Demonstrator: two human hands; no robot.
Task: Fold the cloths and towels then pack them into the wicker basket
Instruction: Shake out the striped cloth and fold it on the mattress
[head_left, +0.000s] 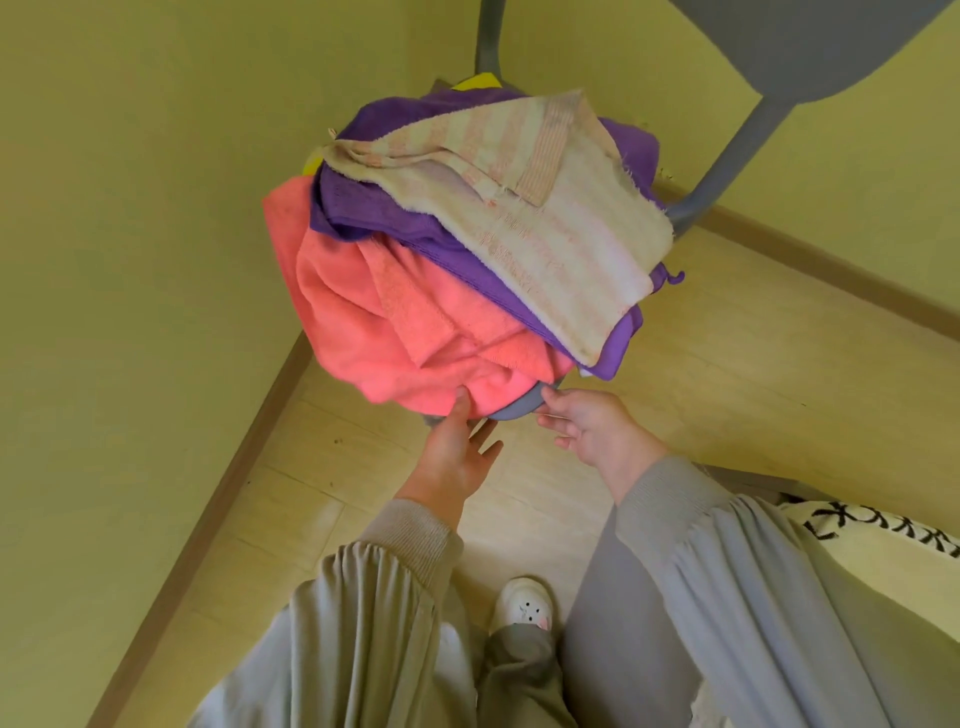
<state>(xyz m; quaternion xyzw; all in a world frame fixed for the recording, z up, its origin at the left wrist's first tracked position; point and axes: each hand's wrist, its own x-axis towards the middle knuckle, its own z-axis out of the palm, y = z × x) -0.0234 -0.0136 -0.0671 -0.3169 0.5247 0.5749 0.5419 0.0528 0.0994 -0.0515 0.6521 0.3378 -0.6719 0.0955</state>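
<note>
Three terry towels heap on the chair seat: a frayed cream-and-pink striped towel on top, its long axis slanting from upper left to lower right, over a purple towel and a crumpled coral towel. A yellow cloth peeks out behind. The left hand, fingers straight, touches the coral hem. The right hand, loosely curled, holds nothing beside the seat rim.

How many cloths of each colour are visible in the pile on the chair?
Pink cloth: 1
Purple cloth: 1
Cream striped towel: 1
Yellow cloth: 1, mostly hidden
Total: 4 visible; the folds may hide more.
</note>
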